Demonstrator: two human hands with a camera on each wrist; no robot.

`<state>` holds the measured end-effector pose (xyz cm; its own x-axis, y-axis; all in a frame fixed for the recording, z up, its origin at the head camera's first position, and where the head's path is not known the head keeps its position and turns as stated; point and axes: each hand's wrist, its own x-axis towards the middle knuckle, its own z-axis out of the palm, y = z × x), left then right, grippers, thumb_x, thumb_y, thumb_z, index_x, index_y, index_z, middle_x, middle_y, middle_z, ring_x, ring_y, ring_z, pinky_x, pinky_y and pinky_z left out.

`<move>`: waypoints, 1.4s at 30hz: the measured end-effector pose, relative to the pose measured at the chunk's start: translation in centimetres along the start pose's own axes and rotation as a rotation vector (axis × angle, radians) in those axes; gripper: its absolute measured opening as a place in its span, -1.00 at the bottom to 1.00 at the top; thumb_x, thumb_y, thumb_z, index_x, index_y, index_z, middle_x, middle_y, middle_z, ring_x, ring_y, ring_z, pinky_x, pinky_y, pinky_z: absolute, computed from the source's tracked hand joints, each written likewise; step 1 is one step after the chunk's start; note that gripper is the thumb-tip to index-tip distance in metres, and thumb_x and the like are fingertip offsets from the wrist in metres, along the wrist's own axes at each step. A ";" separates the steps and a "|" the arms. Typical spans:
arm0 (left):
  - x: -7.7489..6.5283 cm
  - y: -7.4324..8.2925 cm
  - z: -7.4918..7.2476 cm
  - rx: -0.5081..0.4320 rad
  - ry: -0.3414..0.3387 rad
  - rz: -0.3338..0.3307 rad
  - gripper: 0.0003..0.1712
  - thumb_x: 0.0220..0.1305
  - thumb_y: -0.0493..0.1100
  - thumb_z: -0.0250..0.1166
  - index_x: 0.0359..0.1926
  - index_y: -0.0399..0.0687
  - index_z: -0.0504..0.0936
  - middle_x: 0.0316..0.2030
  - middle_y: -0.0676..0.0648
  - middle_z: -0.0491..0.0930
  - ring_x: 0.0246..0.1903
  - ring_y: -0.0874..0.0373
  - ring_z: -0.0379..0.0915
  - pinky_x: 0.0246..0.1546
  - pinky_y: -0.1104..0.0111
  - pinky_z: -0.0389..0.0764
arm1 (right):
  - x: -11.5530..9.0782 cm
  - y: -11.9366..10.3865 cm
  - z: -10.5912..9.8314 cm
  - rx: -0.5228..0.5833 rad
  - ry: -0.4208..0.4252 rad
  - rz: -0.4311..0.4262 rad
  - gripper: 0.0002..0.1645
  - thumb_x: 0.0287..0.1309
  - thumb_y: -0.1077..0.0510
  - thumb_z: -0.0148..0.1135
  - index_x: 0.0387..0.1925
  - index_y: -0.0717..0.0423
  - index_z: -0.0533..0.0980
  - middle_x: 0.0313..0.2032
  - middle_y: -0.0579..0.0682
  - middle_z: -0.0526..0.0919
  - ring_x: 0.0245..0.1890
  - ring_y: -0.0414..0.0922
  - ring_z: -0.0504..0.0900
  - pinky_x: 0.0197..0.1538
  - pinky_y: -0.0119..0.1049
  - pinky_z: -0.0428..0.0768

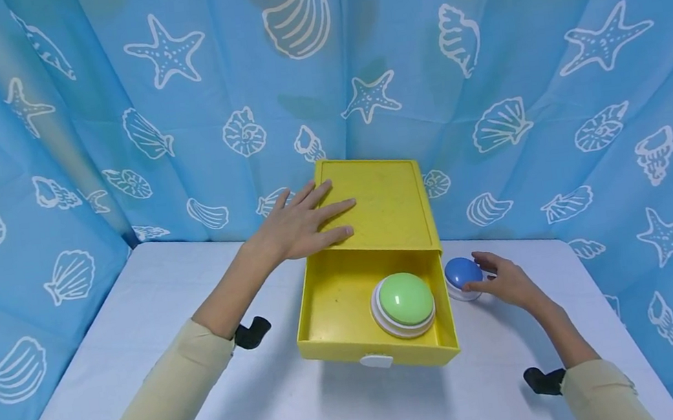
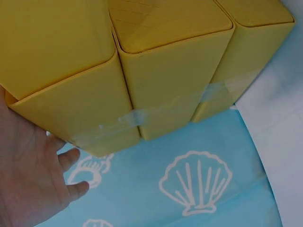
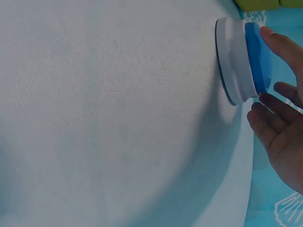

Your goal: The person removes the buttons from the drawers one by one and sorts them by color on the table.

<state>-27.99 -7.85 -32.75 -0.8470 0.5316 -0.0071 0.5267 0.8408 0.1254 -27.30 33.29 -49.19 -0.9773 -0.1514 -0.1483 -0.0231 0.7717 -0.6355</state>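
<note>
Curtain [image 1: 391, 30] | left hand [image 1: 301, 228] on box [image 1: 386, 204] | right hand [image 1: 509, 282] at blue button [image 1: 461, 270] (grip unclear)

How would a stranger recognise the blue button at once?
A yellow box stands on the white table, its drawer open. Right of the drawer, by the right hand, sits the round blue button. Unlike the green button, it lies outside the drawer.

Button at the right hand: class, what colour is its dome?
Its dome is blue, seen best in the head view.
</note>
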 end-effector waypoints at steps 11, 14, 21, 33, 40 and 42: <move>0.2 0.0 0.2 0.004 0.017 0.008 -0.26 0.18 0.52 -0.41 0.37 0.55 -0.02 0.42 0.00 -0.24 0.38 0.02 -0.43 0.25 -0.08 -0.28 | -2.4 -2.7 -1.3 0.021 0.154 -0.186 -0.19 -0.01 -0.13 0.34 0.22 0.14 0.32 0.17 0.19 0.38 0.11 0.17 0.38 -0.04 0.06 0.43; 0.1 0.0 0.4 0.009 0.015 0.010 -0.26 0.18 0.53 -0.41 0.37 0.56 -0.02 0.42 0.00 -0.24 0.38 0.02 -0.43 0.25 -0.09 -0.27 | -3.5 -3.9 -2.0 0.058 0.171 -0.260 -0.23 0.02 -0.12 0.32 0.20 0.13 0.34 0.15 0.17 0.41 0.11 0.11 0.41 0.00 -0.09 0.44; 0.0 0.0 0.4 0.015 0.012 0.011 -0.24 0.16 0.54 -0.44 0.37 0.57 -0.03 0.42 0.01 -0.25 0.38 0.03 -0.44 0.25 -0.09 -0.27 | -7.3 -9.9 -3.9 0.134 0.194 -0.358 -0.39 0.08 0.07 0.31 0.15 0.15 0.38 0.06 0.11 0.49 0.05 0.05 0.48 -0.07 -0.41 0.46; 0.0 -0.1 0.3 0.023 0.013 0.010 -0.24 0.16 0.54 -0.44 0.37 0.57 -0.03 0.42 0.01 -0.25 0.38 0.04 -0.45 0.25 -0.08 -0.28 | -10.1 -14.7 -4.4 0.267 0.139 -0.497 -0.51 0.06 0.27 0.30 0.07 0.11 0.46 0.00 -0.03 0.54 -0.01 -0.18 0.53 -0.08 -0.41 0.50; 0.0 0.0 0.2 0.022 0.017 0.014 -0.25 0.17 0.53 -0.42 0.37 0.56 -0.02 0.42 0.00 -0.25 0.38 0.04 -0.44 0.25 -0.09 -0.28 | -11.3 -17.4 -4.1 0.292 0.026 -0.545 -0.47 -0.01 0.27 0.36 0.07 0.12 0.47 0.04 -0.04 0.51 0.02 -0.14 0.51 -0.03 -0.34 0.49; 0.0 0.0 0.1 0.024 0.018 0.015 -0.25 0.18 0.53 -0.42 0.37 0.55 -0.02 0.42 0.00 -0.25 0.38 0.03 -0.44 0.25 -0.09 -0.28 | -11.3 -18.0 -4.0 0.285 0.009 -0.549 -0.45 -0.03 0.25 0.38 0.07 0.11 0.47 0.06 -0.06 0.50 0.04 -0.17 0.50 -0.03 -0.33 0.48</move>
<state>-28.01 -7.88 -32.86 -0.8399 0.5426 0.0121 0.5409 0.8350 0.1015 -16.65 23.58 -33.05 -0.8403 -0.4739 0.2634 -0.4674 0.3870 -0.7948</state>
